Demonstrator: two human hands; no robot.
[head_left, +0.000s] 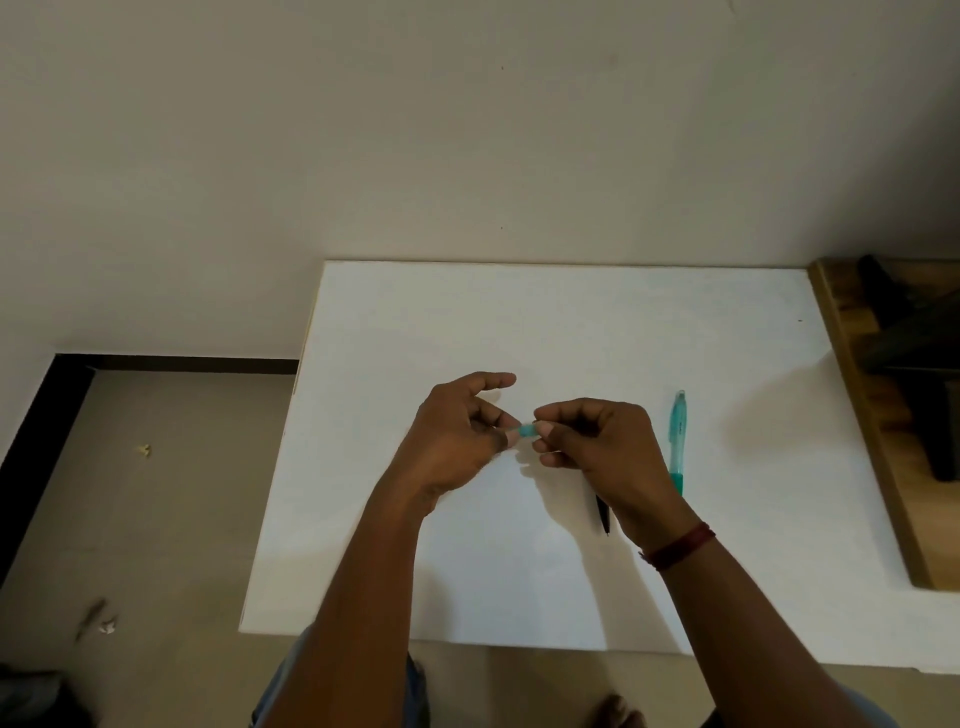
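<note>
The white table (519, 322) fills the middle of the view. Its far edge is set against the wall, its left edge drops to the floor (156, 493), and a wooden piece of furniture (852, 395) is butted against its right side. Broad bare surface is left ahead of the hands and to their left, so room for moving is judged ample there.

Above the table's middle, the left hand (457, 441) and the right hand (608, 447) are brought together. A small teal piece (527, 431) is pinched between their fingertips, clear of the surface. The left forefinger is stretched out; the right fingers are curled.

A teal pen (678, 441) is laid just right of the right hand, and a dark pen (603, 514) is half hidden beneath it.

A pen part is judged to be being fitted or pulled apart; which of the two cannot be told. A steady pinch and a straight pull or push along the piece is called for next, kept off both pens.
</note>
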